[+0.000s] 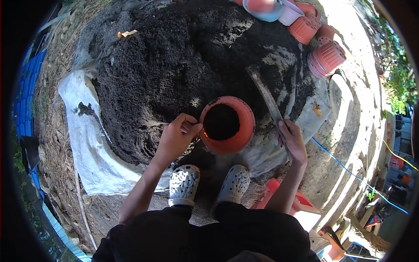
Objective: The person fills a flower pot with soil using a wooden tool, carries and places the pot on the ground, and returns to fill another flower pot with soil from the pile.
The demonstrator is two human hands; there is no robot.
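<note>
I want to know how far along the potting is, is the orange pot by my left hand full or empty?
Nearly full. The orange pot stands upright, and dark soil fills its opening close to the rim.

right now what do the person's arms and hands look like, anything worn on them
Both arms are bare from above the elbow down: no sleeves visible, no gloves, no watch or rings that can be made out. The left hand and the right hand are uncovered. Dark clothing shows at the lap, and pale perforated clogs on the feet.
</note>
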